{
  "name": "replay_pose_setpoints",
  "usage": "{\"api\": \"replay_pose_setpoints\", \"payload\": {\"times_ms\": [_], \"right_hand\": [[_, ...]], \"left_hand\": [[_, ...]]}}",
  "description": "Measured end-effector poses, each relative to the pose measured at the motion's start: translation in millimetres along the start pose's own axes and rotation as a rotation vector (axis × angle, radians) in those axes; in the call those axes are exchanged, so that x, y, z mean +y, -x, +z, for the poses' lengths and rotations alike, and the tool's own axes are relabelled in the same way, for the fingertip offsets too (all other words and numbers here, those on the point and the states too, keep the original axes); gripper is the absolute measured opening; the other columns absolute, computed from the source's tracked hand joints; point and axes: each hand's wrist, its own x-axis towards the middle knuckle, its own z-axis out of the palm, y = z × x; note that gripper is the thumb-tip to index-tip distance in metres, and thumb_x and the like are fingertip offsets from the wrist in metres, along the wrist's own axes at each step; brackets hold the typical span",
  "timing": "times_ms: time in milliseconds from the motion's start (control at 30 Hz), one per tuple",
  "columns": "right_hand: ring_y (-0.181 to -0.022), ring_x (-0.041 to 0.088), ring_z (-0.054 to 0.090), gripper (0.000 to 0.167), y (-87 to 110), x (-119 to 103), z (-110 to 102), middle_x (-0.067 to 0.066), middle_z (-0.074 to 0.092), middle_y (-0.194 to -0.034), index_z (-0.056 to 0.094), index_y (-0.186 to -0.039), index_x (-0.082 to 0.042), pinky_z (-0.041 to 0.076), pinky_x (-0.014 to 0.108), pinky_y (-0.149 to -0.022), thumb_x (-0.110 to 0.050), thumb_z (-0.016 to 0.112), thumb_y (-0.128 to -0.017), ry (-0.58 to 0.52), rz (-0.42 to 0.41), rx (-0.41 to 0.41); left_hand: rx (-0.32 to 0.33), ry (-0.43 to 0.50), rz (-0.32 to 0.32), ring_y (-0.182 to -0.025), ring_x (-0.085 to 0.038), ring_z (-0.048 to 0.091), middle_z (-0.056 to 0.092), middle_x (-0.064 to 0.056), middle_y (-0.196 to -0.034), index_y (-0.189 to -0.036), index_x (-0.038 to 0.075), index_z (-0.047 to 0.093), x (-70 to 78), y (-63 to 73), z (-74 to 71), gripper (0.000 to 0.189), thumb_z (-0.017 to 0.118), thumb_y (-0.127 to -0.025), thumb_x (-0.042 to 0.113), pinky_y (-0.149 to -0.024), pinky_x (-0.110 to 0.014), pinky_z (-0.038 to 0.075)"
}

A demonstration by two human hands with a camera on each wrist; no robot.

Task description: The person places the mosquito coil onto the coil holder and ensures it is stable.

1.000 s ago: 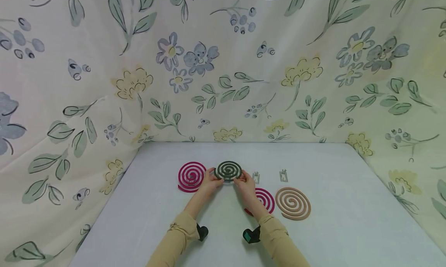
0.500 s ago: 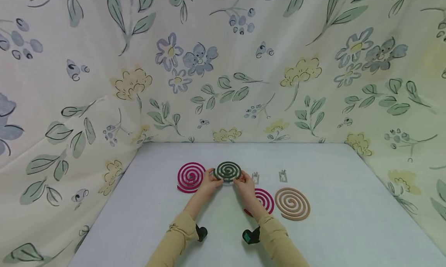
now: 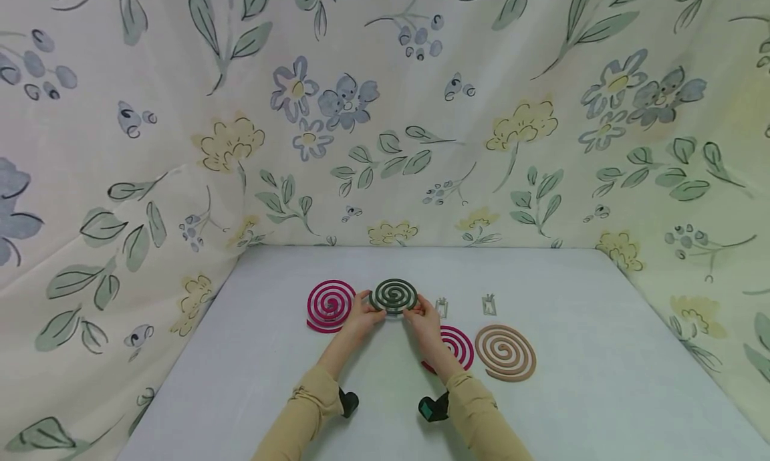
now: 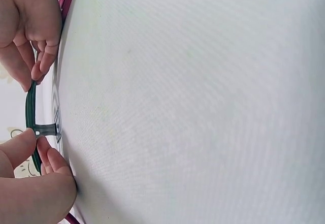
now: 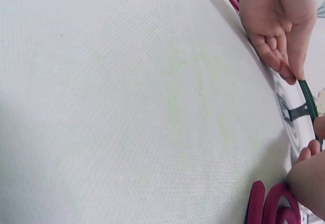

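A dark green mosquito coil (image 3: 394, 294) is held level just above the table, with both hands at its near edge. My left hand (image 3: 363, 318) pinches the coil's left side between thumb and fingers. On the opposite side my right hand (image 3: 426, 321) pinches it the same way. Beneath the coil, between the hands, a small metal coil stand (image 4: 46, 129) shows in the left wrist view, its upright tab meeting the coil's rim. Whether the coil is fixed on the stand I cannot tell. A magenta coil (image 3: 319, 327) lies left of my left hand.
A second magenta coil (image 3: 463, 347) lies partly under my right forearm. Right of it lies a tan coil (image 3: 506, 353). Two metal stands, one nearer (image 3: 442, 307) and one farther right (image 3: 489, 304), lie behind them on the white table (image 3: 265, 381). Floral fabric (image 3: 385, 113) hangs behind.
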Motion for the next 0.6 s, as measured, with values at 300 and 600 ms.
{"api": "replay_pose_setpoints", "payload": {"times_ms": [300, 600], "right_hand": [[-0.078, 0.007, 0.044, 0.057, -0.1, 0, 0, 0.013, 0.05, -0.098, 0.038, -0.138, 0.011, 0.039, 0.01, -0.062, 0.004, 0.059, -0.086, -0.003, -0.009, -0.005], [-0.079, 0.008, 0.045, 0.057, 2.1, -2, -1, 0.014, 0.051, -0.099, 0.038, -0.138, 0.011, 0.039, 0.01, -0.062, 0.003, 0.059, -0.086, 0.012, -0.001, -0.008]], "left_hand": [[0.018, -0.04, -0.048, -0.078, -0.015, 0.062, 0.068, -0.007, -0.087, -0.143, 0.015, 0.021, -41.9, -29.6, -6.9, 0.087, 0.078, -0.077, 0.013, -0.069, -0.029, 0.05], [0.002, -0.004, -0.072, -0.084, -0.018, 0.065, 0.069, -0.009, -0.093, -0.142, 0.031, 0.023, -114.9, -79.7, -24.3, 0.099, 0.086, -0.066, 0.026, -0.071, -0.031, 0.052]]}}
